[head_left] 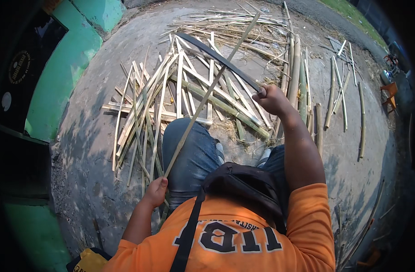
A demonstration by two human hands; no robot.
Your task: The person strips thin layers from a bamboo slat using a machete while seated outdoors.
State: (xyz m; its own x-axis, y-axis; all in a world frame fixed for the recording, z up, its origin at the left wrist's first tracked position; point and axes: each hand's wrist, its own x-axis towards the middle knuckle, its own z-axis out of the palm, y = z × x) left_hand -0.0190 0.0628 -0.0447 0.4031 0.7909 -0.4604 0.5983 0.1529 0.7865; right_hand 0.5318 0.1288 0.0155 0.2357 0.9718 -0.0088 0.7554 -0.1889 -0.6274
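Observation:
My left hand (156, 192) is closed around the lower end of a long bamboo strip (198, 110), beside my left thigh. The strip slants up and to the right, away from me. In my right hand (274, 99) is the handle of a machete (218, 57), its long dark blade pointing far and to the left. Blade and strip cross in the picture near the blade's middle; whether they touch I cannot tell. Beyond my knees lies a loose pile of pale split bamboo strips (165, 86), with a thicker greenish bamboo piece (225, 105) among them.
More thin strips (216, 29) lie spread at the far side. Whole bamboo poles (294, 68) lie to the right, with several shorter poles (362, 120) farther right. A green wall (64, 68) stands at left. A black bag (243, 186) rests on my lap. An orange chair (389, 95) is at far right.

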